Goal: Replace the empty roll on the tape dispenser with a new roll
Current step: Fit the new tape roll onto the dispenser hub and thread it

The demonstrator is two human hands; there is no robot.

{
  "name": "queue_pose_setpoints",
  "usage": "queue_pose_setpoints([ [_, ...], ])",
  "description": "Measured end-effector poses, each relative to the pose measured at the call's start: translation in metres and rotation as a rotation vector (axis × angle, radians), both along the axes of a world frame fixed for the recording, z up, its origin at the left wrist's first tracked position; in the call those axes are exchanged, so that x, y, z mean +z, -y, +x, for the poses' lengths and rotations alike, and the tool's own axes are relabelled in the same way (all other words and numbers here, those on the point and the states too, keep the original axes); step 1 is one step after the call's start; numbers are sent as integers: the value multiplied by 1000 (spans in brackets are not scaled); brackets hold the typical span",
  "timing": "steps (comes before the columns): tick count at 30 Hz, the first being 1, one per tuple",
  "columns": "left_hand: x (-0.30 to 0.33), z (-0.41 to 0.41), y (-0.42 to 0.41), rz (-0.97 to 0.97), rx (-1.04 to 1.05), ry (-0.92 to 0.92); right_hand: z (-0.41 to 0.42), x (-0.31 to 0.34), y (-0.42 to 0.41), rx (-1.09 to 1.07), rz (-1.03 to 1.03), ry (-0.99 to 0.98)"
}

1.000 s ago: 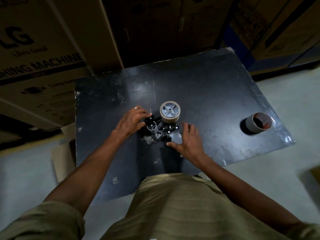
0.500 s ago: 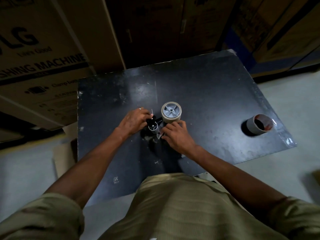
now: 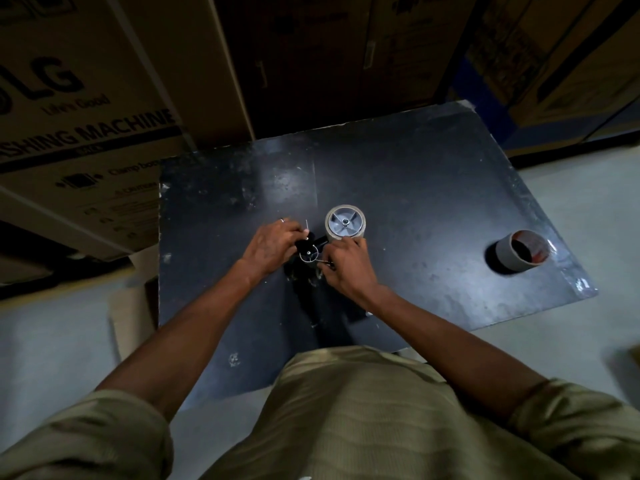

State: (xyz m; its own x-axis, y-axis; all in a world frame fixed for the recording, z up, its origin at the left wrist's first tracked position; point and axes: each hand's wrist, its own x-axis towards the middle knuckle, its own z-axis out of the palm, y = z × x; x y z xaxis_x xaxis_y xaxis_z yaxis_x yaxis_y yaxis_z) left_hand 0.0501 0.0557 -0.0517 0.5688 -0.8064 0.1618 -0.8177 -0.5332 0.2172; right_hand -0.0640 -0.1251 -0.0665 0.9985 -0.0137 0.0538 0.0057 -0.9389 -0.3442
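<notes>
A black tape dispenser (image 3: 309,255) lies on its side at the middle of the dark table (image 3: 415,188). A tape roll (image 3: 345,224) sits on its grey spoked wheel, hub facing up. My left hand (image 3: 272,244) grips the dispenser's left side beside the small roller. My right hand (image 3: 346,270) holds its right side just below the roll, fingers curled on the frame; much of the dispenser body is hidden under both hands. An empty cardboard core (image 3: 521,250) lies on its side near the table's right edge.
Tall cardboard cartons (image 3: 86,109) stand against the table's far and left sides. A flat piece of cardboard (image 3: 131,306) leans at the table's left edge. Pale floor (image 3: 588,341) lies to the right and near side.
My right hand moved from flat on the table beside the dispenser up onto its right side, closing on the frame below the roll. My left hand stayed on the left side.
</notes>
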Motion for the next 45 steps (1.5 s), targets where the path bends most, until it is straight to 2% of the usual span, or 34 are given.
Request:
queue_pose_setpoints([
  [3,3,-1,1,26,1,7,-7,-3,1,-35,58,-11],
  [7,9,2,4,87,-60,39,-31,-10,12,-268,158,-21],
  [9,10,4,4,157,-115,111,-38,-18,22,-393,349,-143],
  [12,9,5,4,224,-157,205,-42,-15,37,-586,848,-477],
  [13,10,3,4,233,-157,219,-44,-12,40,-604,1009,-567],
  [15,12,0,4,239,-139,231,-46,-2,43,-561,1184,-663],
  [20,9,-12,0,150,-7,140,-42,6,39,-502,1479,-851],
  [24,5,-14,-3,82,87,17,-39,9,38,-491,1580,-981],
  [30,4,-6,-13,57,91,-70,-42,13,38,-503,1753,-964],
  [34,-12,-11,-23,-122,293,-175,-46,16,33,-523,1892,-908],
  [39,-44,-38,-39,-215,437,-294,-50,27,32,-586,2040,-756],
  [42,-58,-57,-42,-198,444,-298,-48,36,35,-627,1953,-614],
  [45,-66,-71,-38,-159,462,-237,-41,39,38,-694,1693,-439],
])
